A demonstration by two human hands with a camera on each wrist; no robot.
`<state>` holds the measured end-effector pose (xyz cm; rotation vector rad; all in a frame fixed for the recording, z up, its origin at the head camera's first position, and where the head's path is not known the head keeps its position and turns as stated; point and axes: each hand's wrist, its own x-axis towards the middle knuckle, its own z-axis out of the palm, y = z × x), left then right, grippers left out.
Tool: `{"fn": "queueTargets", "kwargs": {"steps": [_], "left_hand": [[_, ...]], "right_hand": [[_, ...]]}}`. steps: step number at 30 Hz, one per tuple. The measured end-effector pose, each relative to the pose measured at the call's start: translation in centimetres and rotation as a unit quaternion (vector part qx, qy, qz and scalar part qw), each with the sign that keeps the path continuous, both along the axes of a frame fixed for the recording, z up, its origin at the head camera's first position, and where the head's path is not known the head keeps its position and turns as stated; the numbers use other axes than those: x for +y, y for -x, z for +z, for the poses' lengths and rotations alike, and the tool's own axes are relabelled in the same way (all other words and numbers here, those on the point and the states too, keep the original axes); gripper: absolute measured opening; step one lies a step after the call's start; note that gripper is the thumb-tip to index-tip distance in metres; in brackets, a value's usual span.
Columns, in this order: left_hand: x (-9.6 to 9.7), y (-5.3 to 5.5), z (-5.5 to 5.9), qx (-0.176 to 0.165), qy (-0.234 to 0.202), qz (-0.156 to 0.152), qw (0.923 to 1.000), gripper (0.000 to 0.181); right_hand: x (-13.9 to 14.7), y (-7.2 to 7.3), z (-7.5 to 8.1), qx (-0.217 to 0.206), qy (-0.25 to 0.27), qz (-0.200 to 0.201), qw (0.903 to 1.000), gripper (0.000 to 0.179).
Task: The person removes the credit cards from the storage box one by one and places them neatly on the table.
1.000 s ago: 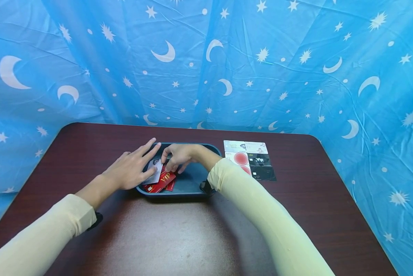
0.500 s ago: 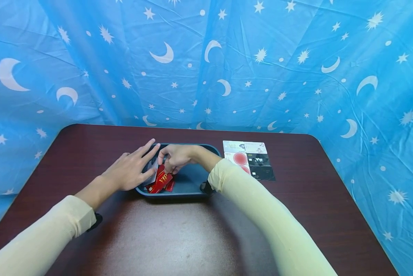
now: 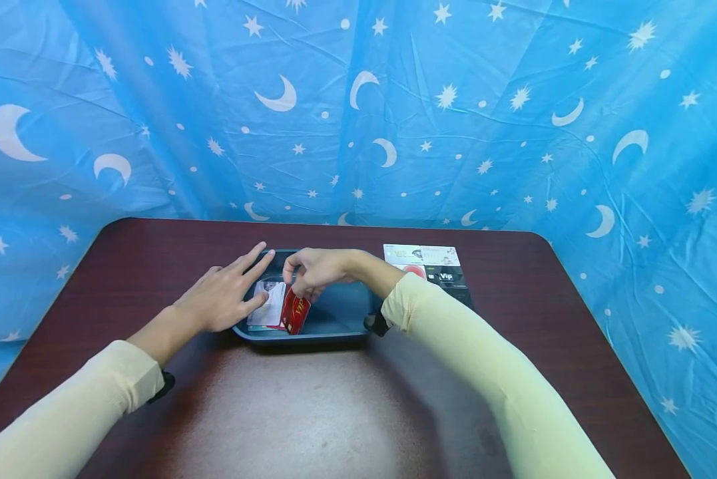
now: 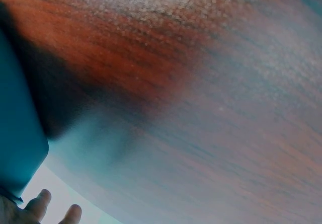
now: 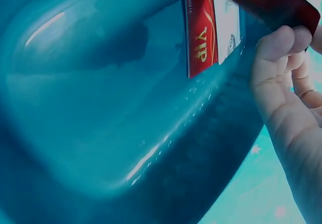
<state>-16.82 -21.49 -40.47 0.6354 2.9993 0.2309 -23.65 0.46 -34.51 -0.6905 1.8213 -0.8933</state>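
Observation:
A blue plastic tray (image 3: 334,338) holds several cards at its left end. My right hand (image 3: 317,271) pinches a red VIP card (image 3: 297,311) between thumb and fingers, tilting it up from the tray. The right wrist view shows the dark underside of this red card (image 5: 282,5) at the fingertips, above another red VIP card (image 5: 200,43) and a white card (image 5: 229,27). That white card (image 3: 267,303) lies left of the held one in the head view. My left hand (image 3: 222,298) is spread with straight fingers over the tray's left rim; the left wrist view catches only fingertips.
Right of the tray, white cards (image 3: 403,253) and black cards (image 3: 445,274) lie in neat rows on the dark brown table (image 3: 550,346); my right sleeve (image 3: 454,332) covers some. A blue star-and-moon curtain (image 3: 484,120) hangs behind the table.
My right hand has shifted slightly right, lifting and turning the red VIP card steeper. More of the white card shows now. The left hand stays at the rim.

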Motion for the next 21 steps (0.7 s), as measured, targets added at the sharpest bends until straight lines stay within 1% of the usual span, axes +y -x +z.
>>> {"fn": "queueTargets", "kwargs": {"steps": [4, 9, 16, 21], "left_hand": [[0.0, 0.0, 0.0, 0.000, 0.000, 0.004, 1.0000, 0.080], [0.0, 0.1, 0.0, -0.010, 0.006, 0.011, 0.9999, 0.082], [0.1, 0.0, 0.0, -0.007, 0.005, 0.008, 0.9999, 0.082], [0.1, 0.0, 0.0, -0.004, 0.004, 0.007, 1.0000, 0.081]], "right_hand": [[1.2, -0.2, 0.5, 0.033, 0.001, 0.003, 0.9995, 0.027], [3.2, -0.3, 1.4, 0.069, 0.004, -0.013, 0.9975, 0.020], [6.9, -0.5, 2.7, 0.105, 0.015, -0.049, 0.9931, 0.033], [9.8, -0.8, 3.6, 0.124, 0.040, -0.064, 0.9894, 0.032]]}}
